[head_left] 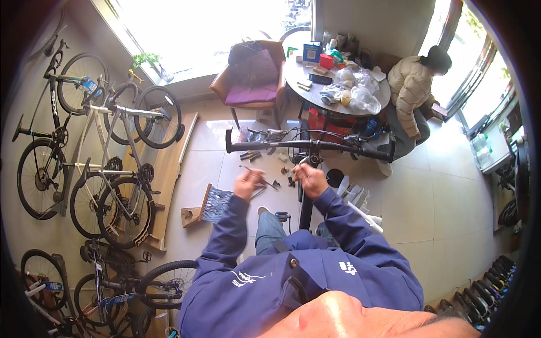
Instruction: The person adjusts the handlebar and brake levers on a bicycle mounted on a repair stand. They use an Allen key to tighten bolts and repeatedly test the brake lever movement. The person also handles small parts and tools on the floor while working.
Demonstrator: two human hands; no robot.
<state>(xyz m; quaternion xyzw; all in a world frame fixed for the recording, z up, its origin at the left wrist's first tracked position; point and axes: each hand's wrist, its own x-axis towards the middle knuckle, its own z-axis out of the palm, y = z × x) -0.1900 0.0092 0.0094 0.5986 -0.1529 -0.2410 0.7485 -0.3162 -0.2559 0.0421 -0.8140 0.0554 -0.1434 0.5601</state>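
Note:
A bicycle with a flat black handlebar (pixel 338 146) stands upright in front of me, its bar running across the view and its frame between my legs. My right hand (pixel 311 180) is closed on a small silver hex key (pixel 302 161), held close beside the stem (pixel 315 159); whether the key sits in a bolt I cannot tell. To the left of the stem, below the bar, my left hand (pixel 248 185) is closed around a thin bent metal tool (pixel 269 183) that looks like a hex key. Its ends stick out on both sides of the fingers.
Small parts and tools (pixel 251 155) lie on the floor beyond my hands. A tool rack (pixel 216 204) stands to the left. Several bicycles (pixel 124 112) line the left wall. Ahead are a chair (pixel 253 79) and a cluttered round table (pixel 304 93), with a seated person (pixel 414 84) beside it.

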